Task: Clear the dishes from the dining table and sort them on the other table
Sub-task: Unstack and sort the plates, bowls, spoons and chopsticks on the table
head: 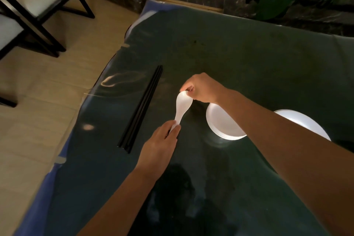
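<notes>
1. Landmark: small round white plate (222, 124) lying flat on the dark green glossy table (249, 59). All positions below are referenced to it.
2. White spoon (182, 106), smooth, glossy, with a deep oval bowl and a short tapering handle, sits just left of the plate. Bowl end points away from the camera, handle end toward it. Whether it touches the tabletop cannot be told.
3. Left hand (160, 146), near-left of the plate, fingers curled round the spoon's handle end; the handle tip is hidden inside the grip.
4. Right hand (203, 88), just beyond the plate's far edge, pinches the far rim of the spoon's bowl between thumb and fingertips. Its forearm crosses over the plate.
5. Larger round white dish (302, 122), right of the plate, partly hidden by the right forearm.
6. Bundle of long black chopsticks (141, 109), lying flat and parallel, well left of the plate, beyond the spoon.
</notes>
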